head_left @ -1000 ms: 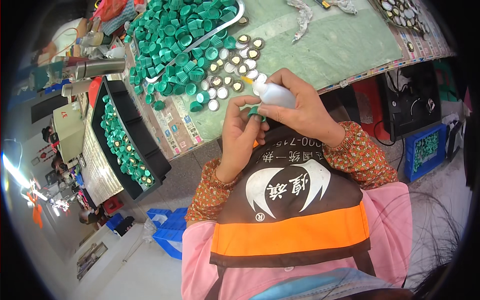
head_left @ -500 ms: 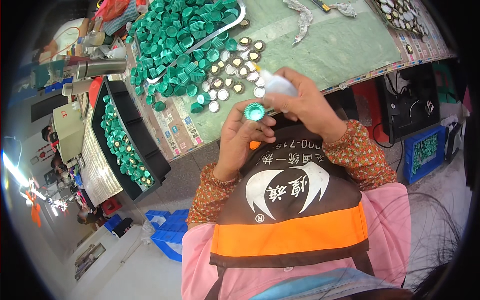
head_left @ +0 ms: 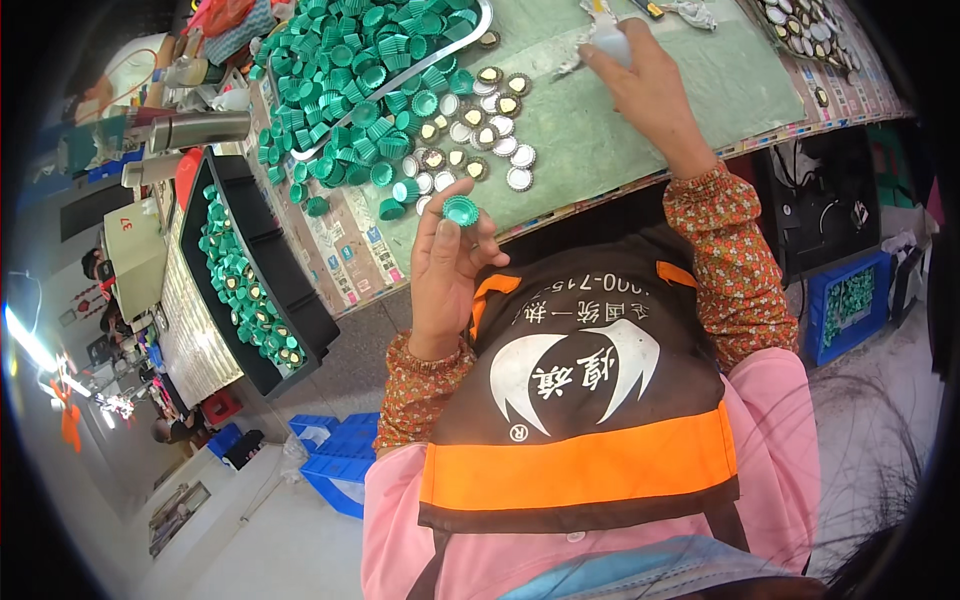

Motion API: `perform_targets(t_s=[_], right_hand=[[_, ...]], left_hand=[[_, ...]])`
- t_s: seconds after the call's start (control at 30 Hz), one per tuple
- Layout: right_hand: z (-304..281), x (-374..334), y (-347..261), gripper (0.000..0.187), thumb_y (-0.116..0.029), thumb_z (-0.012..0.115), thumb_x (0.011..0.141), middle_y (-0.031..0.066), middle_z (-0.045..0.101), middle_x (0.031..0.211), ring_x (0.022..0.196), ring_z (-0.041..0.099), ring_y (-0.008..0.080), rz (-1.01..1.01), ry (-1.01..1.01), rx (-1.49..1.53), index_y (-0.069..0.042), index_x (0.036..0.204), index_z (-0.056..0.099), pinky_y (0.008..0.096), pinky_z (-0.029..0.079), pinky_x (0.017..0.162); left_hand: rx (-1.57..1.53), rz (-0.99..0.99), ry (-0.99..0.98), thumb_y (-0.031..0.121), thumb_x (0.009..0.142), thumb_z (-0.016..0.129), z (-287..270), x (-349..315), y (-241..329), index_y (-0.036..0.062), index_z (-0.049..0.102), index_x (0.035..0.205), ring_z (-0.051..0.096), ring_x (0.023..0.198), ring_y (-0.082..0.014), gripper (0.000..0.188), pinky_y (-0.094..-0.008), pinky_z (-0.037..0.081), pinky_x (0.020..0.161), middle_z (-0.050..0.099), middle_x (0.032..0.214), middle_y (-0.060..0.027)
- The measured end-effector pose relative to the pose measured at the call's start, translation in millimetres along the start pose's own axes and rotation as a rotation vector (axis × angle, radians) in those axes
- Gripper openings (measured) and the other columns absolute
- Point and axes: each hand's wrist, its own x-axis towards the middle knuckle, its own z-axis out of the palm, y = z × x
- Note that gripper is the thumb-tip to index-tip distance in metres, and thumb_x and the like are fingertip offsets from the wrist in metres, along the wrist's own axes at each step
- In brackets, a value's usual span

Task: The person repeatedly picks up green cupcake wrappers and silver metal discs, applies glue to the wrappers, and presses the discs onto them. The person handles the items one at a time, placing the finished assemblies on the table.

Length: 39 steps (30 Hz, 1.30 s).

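My left hand (head_left: 440,275) is closed at the fingertips around a small green fluted cup (head_left: 461,211), its opening facing up, just off the table's near edge. Farther out over the green tabletop, my right hand (head_left: 652,95) grips a small white squeeze bottle (head_left: 610,42) with its nozzle end pointing away from me. A strip of crumpled tissue (head_left: 570,68) lies beside the bottle, partly hidden by it. Between my hands, toward the left, round crimped caps (head_left: 505,126) lie loose, some white inside and some bearing a pale yellowish piece.
A heap of green cups (head_left: 340,75) spills over a metal tray's rim (head_left: 425,72) at the far left. Left of the table stands a black bin (head_left: 265,235) of green cups. A tray of caps (head_left: 805,35) sits far right; a blue crate (head_left: 855,345) stands below.
My right hand has carried the bottle away from the cup, outward and to the right, to the tissue. My left hand has shifted left, still holding the cup.
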Motion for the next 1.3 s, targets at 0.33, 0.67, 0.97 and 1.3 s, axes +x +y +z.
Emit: perform_targets(t_s=[0.33,0.67,0.97,1.3], right_hand=[[-19,-25,-23,0.042,-0.03,0.071,0.093,0.007,0.064,0.086,0.077,0.06,0.0138,-0.079,-0.276,0.245,-0.002,0.121,0.058,0.0299,0.049,0.069],[-39,-97,-58,0.038,-0.015,0.07,0.086,0.013,0.065,0.095,0.083,0.067,0.025,-0.221,-0.47,0.43,-0.003,0.119,0.054,0.0345,0.052,0.075],[-35,-114,-70,0.035,-0.008,0.077,0.081,0.0149,0.065,0.099,0.076,0.068,0.0242,-0.445,-0.474,0.4,0.003,0.109,0.059,0.0318,0.051,0.065],[-23,-120,-76,0.027,-0.017,0.079,0.082,0.0112,0.061,0.075,0.065,0.063,0.0334,-0.541,-0.395,0.327,-0.005,0.099,0.063,0.0399,0.049,0.056]], left_hand=[[-0.221,-0.105,-0.025,0.035,0.105,0.053,6,3,7,0.0012,0.027,0.156,0.062,0.098,-0.0144,0.066,-0.0356,0.06,0.087,0.06,0.109,-0.0065],[-0.418,-0.17,-0.136,0.019,0.102,0.056,0,5,4,0.0091,0.024,0.158,0.063,0.106,-0.0236,0.065,-0.043,0.061,0.091,0.054,0.129,-0.0135],[-0.466,-0.198,-0.124,0.015,0.1,0.059,-9,-2,-6,0.0072,0.035,0.15,0.064,0.107,-0.0241,0.057,-0.0414,0.062,0.091,0.055,0.133,-0.0197],[-0.367,-0.236,-0.062,0.016,0.097,0.064,-10,-6,-9,0.0065,0.039,0.147,0.066,0.106,-0.0231,0.057,-0.0389,0.062,0.09,0.056,0.136,-0.0216]])
